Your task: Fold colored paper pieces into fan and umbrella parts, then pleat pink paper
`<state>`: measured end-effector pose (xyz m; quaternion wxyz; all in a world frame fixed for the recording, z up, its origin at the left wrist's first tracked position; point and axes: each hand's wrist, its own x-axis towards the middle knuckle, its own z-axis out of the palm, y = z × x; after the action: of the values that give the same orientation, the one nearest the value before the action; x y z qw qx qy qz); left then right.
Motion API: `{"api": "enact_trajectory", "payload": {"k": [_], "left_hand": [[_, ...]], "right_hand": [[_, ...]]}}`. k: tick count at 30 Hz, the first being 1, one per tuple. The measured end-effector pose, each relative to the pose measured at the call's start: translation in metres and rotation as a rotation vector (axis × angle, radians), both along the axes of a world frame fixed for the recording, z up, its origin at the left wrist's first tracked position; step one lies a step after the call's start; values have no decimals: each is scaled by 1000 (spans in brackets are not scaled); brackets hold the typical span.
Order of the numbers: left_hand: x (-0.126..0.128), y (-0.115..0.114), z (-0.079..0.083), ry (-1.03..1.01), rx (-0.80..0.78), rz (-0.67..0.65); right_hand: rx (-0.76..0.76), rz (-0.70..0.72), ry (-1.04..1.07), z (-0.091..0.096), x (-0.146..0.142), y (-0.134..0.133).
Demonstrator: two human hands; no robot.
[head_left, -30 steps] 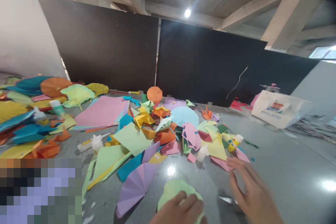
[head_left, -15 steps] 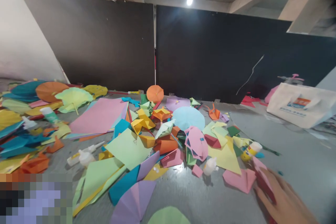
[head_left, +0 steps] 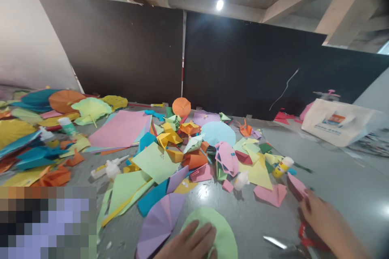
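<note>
Across the polished grey floor [head_left: 340, 182] spreads a heap of folded and cut coloured paper [head_left: 182, 158], all crisp creases and sharp corners. Near the bottom edge, the left hand [head_left: 188, 243] rests on a round green paper disc [head_left: 226, 232], fingers spread and flat; it was out of view a moment ago. The right hand [head_left: 328, 220] curls by a pink paper scrap [head_left: 296, 186] and thin red strip [head_left: 304, 232]; pinching or not, I can't tell. A steel scissor blade [head_left: 274, 242] glints nearby.
</note>
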<state>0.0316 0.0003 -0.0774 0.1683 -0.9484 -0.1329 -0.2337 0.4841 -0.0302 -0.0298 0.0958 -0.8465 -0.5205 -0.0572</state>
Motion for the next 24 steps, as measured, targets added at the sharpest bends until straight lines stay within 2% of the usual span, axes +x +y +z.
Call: {"api": "enact_trajectory", "payload": {"k": [3, 5, 7, 9, 12, 15, 16, 18, 21, 24], "left_hand": [[1, -1, 4, -12, 31, -59], [-1, -4, 10, 5, -16, -54], [-5, -10, 21, 56, -126, -53], [-10, -17, 34, 104, -330, -38], [-15, -24, 49, 9, -527, -58], [-15, -24, 54, -74, -621, -70], [-15, -23, 55, -110, -638, -81], [-16, -20, 58, -219, -683, -127], [-19, -20, 65, -373, -819, -221], [-22, -23, 68, -500, -1025, -230]], "right_hand": [[57, -25, 12, 12, 6, 0], [96, -32, 21, 23, 8, -4], [135, -38, 33, 35, 8, -11], [184, -50, 49, 48, 3, -19], [273, -67, 84, 65, -16, -36], [339, 4, 155, 77, -61, -58], [347, 59, 191, 78, -82, -66], [368, 263, 336, 75, -132, -81], [582, 470, 320, 58, -205, -94], [723, 606, 301, 34, -257, -91]]}}
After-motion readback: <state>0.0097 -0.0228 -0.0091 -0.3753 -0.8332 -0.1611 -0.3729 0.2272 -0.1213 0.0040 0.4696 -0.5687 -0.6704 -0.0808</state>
